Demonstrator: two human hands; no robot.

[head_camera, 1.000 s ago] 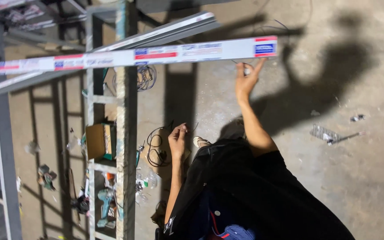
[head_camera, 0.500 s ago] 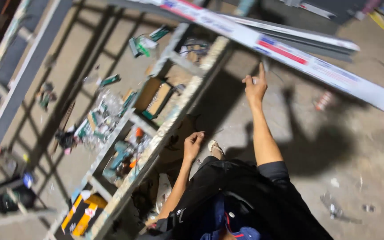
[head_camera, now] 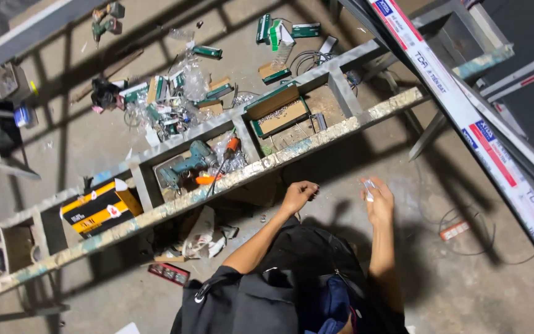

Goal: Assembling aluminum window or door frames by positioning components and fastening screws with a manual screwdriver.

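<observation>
The person is looking down at a grey concrete floor (head_camera: 353, 161) that is dusty and full of dark shadows. A long metal frame (head_camera: 217, 185) is lying across the floor like a ladder on its side, with paint flaking off its near rail.

The left hand (head_camera: 298, 195) is hanging over the floor just below the frame, with its fingers curled in. I cannot tell if anything is in it. The right hand (head_camera: 377, 201) is up beside it, a little apart, and it is pinching a small white bit (head_camera: 368, 188) in its fingertips.

Between the frame's bars, a teal drill (head_camera: 186, 164) is lying next to an orange tool (head_camera: 230, 148). A yellow and black box (head_camera: 100, 207) is sitting in the next gap to the left. A tray of screws (head_camera: 277, 111) is sitting in the gap to the right. Green boxes and clear bags (head_camera: 174, 99) are lying in a messy heap behind the frame.

A long white strip (head_camera: 483, 136) with red and blue marks is slanting down the right side. A black wire (head_camera: 465, 247) is curling on the floor near it.
</observation>
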